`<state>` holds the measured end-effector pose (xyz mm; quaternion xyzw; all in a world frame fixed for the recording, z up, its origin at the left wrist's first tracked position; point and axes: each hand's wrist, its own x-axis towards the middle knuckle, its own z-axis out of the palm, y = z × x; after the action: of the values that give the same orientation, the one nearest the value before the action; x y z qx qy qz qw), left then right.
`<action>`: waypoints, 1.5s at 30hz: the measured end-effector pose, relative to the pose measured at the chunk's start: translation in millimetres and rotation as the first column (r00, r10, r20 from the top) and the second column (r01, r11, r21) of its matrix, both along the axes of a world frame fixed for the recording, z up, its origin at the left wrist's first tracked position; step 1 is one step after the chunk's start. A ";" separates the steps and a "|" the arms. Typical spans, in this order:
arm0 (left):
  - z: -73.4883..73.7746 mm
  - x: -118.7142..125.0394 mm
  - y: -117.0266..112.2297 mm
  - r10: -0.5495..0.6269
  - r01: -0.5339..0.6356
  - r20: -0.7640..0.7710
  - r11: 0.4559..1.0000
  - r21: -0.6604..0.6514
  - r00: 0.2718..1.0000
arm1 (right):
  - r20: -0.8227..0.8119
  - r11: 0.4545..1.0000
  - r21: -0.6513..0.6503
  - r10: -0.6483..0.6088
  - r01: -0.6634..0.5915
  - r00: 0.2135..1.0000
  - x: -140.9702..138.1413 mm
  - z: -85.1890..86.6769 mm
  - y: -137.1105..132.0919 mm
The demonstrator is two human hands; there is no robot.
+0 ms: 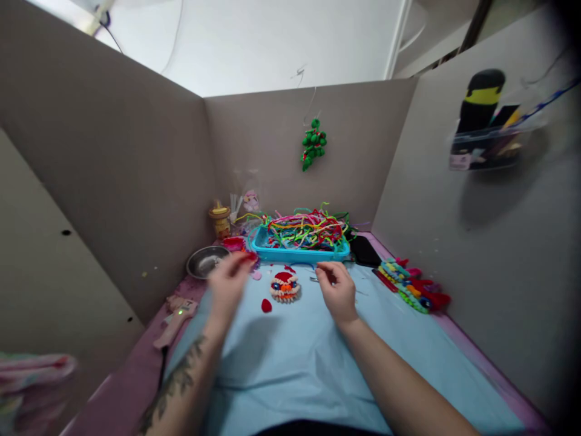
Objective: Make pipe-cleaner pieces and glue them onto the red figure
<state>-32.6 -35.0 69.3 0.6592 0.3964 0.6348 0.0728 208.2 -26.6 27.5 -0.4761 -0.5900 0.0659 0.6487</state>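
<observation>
My left hand (228,281), blurred by motion, pinches a small red piece (249,258) at its fingertips, left of the work. On the blue cloth between my hands lies a round figure (285,287) of fuzzy chenille stems, with a red top, cream edging, blue eyes and an orange middle. Just in front of it is a loose red teardrop-shaped piece (266,305). To the right, my right hand (336,290) has its fingers curled together; what they hold, if anything, is hidden. A small metal tool end (313,279) shows beside its fingertips.
Behind stands a blue tray (299,253) heaped with coloured chenille stems. A metal bowl (206,262) and a pink glue gun (175,321) are at left. Colourful chenille pieces (415,287) and a black phone-like slab (364,251) lie right. Grey panels enclose three sides.
</observation>
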 end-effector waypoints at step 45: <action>-50.1 -53.7 77.8 0.257 -0.225 0.078 0.931 -0.287 0.963 | 0.704 0.778 -0.623 0.601 -0.078 0.377 -123.5 -4.3 -33.4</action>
<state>-86.3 42.8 19.3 0.5517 0.5541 0.6140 0.1079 84.7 -60.0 23.2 -0.4479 -0.8858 0.0963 0.0735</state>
